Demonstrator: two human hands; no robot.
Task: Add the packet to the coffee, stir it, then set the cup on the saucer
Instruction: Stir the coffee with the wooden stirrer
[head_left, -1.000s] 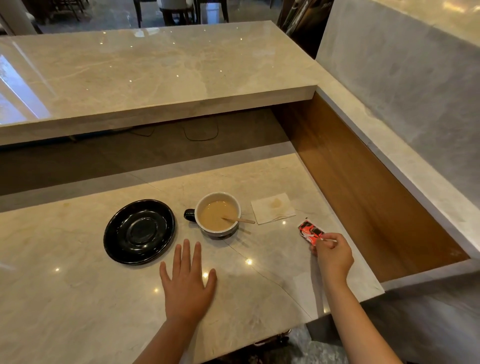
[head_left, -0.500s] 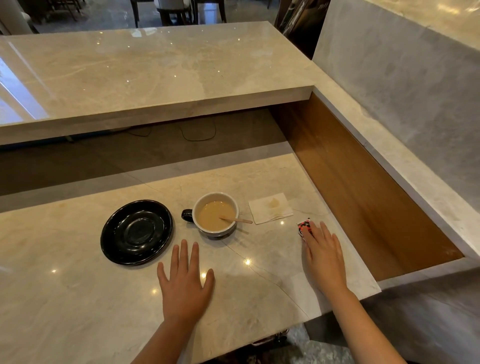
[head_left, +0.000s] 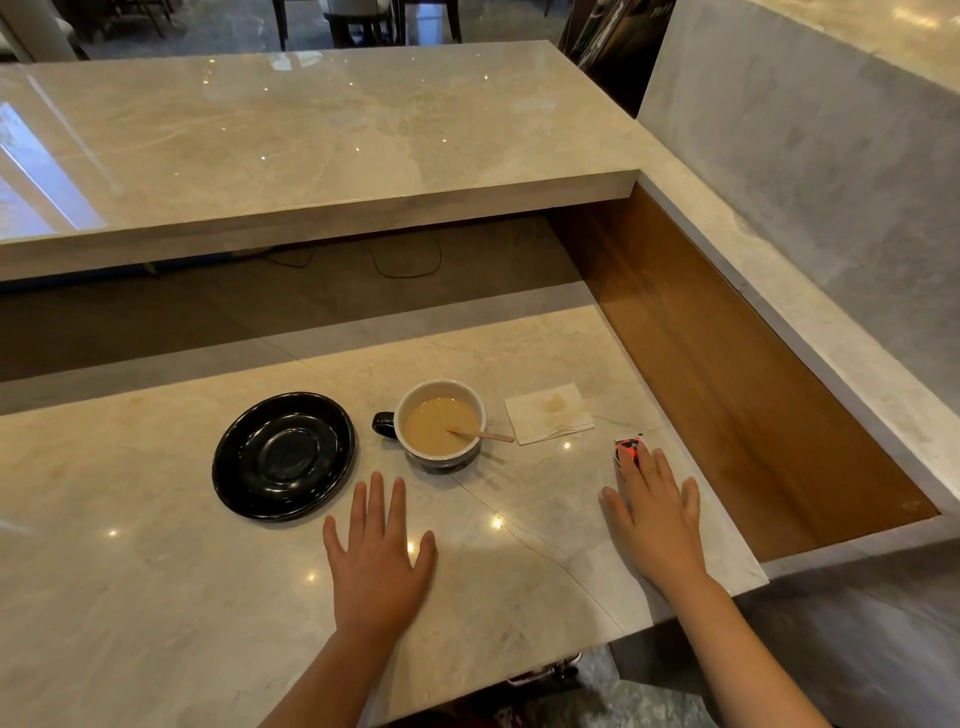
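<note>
My right hand (head_left: 657, 512) lies flat and open on the table (head_left: 156, 597), fingertips covering the near end of the packet (head_left: 629, 448), which points toward 12 o'clock. The cup (head_left: 441, 423) sits at 10 o'clock from it, saucer (head_left: 284, 456) beyond. My left hand (head_left: 376, 556), open and empty, is nearer the cup.
</note>
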